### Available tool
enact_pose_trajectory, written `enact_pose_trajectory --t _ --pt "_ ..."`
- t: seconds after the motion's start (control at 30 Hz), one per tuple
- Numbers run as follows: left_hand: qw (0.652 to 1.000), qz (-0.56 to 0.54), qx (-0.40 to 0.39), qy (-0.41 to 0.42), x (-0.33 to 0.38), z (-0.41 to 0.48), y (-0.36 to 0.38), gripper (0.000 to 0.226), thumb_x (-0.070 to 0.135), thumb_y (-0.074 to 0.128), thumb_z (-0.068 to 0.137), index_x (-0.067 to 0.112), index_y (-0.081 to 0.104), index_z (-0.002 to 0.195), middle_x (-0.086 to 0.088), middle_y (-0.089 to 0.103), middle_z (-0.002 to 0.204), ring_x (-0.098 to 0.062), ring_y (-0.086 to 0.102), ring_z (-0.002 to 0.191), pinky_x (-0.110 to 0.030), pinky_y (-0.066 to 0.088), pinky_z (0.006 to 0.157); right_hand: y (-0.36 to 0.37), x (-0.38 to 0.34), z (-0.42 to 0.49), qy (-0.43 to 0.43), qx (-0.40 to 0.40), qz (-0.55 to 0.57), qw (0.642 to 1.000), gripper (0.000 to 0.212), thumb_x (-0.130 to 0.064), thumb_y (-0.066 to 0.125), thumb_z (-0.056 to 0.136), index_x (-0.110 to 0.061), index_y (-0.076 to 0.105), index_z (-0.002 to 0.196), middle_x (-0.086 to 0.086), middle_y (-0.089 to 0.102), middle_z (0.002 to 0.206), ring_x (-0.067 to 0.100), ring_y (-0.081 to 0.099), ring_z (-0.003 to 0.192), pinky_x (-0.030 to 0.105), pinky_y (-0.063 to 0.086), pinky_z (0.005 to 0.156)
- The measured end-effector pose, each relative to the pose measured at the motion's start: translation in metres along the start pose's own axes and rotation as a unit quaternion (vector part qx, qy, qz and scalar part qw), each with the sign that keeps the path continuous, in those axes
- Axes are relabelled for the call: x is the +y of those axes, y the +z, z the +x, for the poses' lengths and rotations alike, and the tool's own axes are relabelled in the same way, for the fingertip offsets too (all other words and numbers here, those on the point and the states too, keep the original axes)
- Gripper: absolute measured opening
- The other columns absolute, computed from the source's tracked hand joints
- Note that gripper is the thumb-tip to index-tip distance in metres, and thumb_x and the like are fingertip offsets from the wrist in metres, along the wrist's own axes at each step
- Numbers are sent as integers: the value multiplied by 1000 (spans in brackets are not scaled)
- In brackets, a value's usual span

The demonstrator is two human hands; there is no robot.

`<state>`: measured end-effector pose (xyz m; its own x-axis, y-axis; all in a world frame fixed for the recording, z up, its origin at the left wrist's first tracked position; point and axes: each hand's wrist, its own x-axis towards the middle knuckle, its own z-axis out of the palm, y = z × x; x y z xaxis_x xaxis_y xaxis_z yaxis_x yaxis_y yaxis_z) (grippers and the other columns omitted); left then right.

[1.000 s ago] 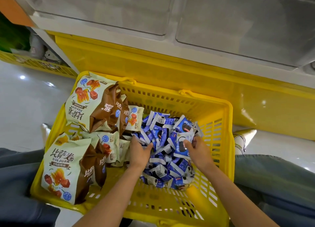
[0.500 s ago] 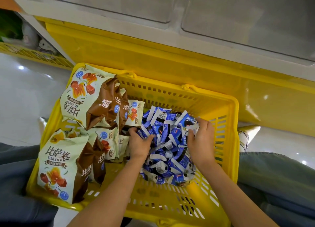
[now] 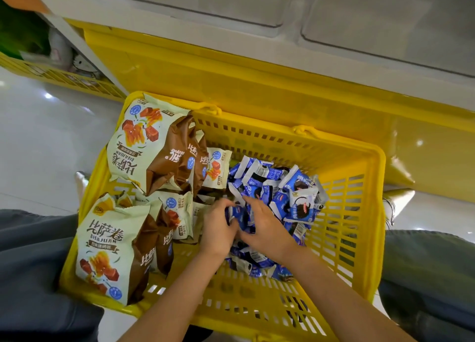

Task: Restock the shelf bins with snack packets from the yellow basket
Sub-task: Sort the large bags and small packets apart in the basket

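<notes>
On the floor below the clear plastic shelf bins (image 3: 231, 4): yellow slotted plastic basket (image 3: 321, 148). Its right half holds a pile of small blue-and-white snack packets (image 3: 295, 197), its left half large cream-and-brown snack bags (image 3: 144, 148). Both hands are in the pile: left hand (image 3: 218, 228) curled round blue packets; right hand (image 3: 264, 228) just beside it, fingers fairly straight, laid on the packets.

Counting one yellow basket (image 3: 370, 238) up front, plus spotting a second yellow basket (image 3: 64, 76) at the far left. Finding two kinds of packet in the near one. Tallying at least seven cream-and-brown bags (image 3: 144, 146), overlapping too much for an exact figure, and well over a dozen small blue packets (image 3: 300, 200) piling in a single heap, too tangled for counting singly. Seeing two hands: left hand (image 3: 218, 231), right hand (image 3: 264, 228). Noting two clear shelf bins (image 3: 180, 2) above and two pale shoe tips (image 3: 397, 200).
</notes>
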<state>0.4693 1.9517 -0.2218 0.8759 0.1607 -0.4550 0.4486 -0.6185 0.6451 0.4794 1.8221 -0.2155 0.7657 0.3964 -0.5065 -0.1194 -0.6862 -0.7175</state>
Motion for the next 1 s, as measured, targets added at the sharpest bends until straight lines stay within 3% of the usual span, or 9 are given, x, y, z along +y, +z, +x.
enact_pose_trajectory --t 0.13,0.23,0.3,0.4,0.5,0.6,0.73,0.83,1.0 --pt "999 11 -26 27 11 -13 -18 25 1 62 78 17 60 97 8 55 81 -1 48 66 -6 36 59 10 -9 -6 -1 -31 43 999 89 -27 70 80 -16 14 148 -1 21 152 15 22 140 22 28 107" --pt "999 -26 -27 28 29 -18 -27 24 6 63 78 19 60 98 14 53 77 3 49 66 -3 36 59 12 -11 -15 4 27 49 998 90 -28 73 78 -15 17 147 0 22 152 13 23 141 24 28 109" --pt "997 -53 -45 43 44 -20 -31 21 13 64 81 22 60 100 15 57 82 4 53 72 -1 36 61 4 -10 -22 27 90 68 993 82 -25 72 79 -18 23 144 -1 37 143 13 41 130 20 39 99" --pt "981 -149 -116 53 64 -22 -30 22 25 56 90 28 57 112 19 60 100 9 56 88 0 40 69 -19 -6 -28 57 151 124 979 61 -20 73 79 -27 36 127 -12 58 108 -4 60 91 14 50 71" --pt "964 -187 -169 83 76 -10 -27 28 26 48 95 32 51 122 30 51 111 19 51 96 2 39 74 -48 -1 -26 61 250 134 957 44 -11 70 80 -31 41 107 -16 55 85 -5 57 67 12 44 50" --pt "975 -149 -127 102 72 18 -22 31 20 45 96 27 47 127 12 54 123 4 52 106 -7 38 84 -74 6 -15 74 328 138 932 36 -14 70 81 -26 46 105 -6 58 78 3 50 52 12 37 41" --pt "995 -19 -84 52 49 60 -17 42 14 43 97 12 37 139 -8 42 142 -21 44 125 -29 35 99 -98 20 -1 145 303 159 928 29 -14 65 86 -18 53 111 4 63 88 14 58 63 27 47 49" --pt "993 12 -108 45 42 78 -8 46 15 43 97 9 32 141 -12 37 145 -25 35 132 -30 29 105 -103 32 5 197 217 150 944 35 -15 63 88 -11 54 122 7 61 96 21 59 76 28 47 57" --pt "986 76 -148 16 49 98 9 56 26 46 96 3 25 142 -16 32 146 -30 30 134 -38 27 108 -106 30 6 189 208 172 944 35 -15 63 88 -12 55 122 6 62 102 21 59 85 29 47 68"
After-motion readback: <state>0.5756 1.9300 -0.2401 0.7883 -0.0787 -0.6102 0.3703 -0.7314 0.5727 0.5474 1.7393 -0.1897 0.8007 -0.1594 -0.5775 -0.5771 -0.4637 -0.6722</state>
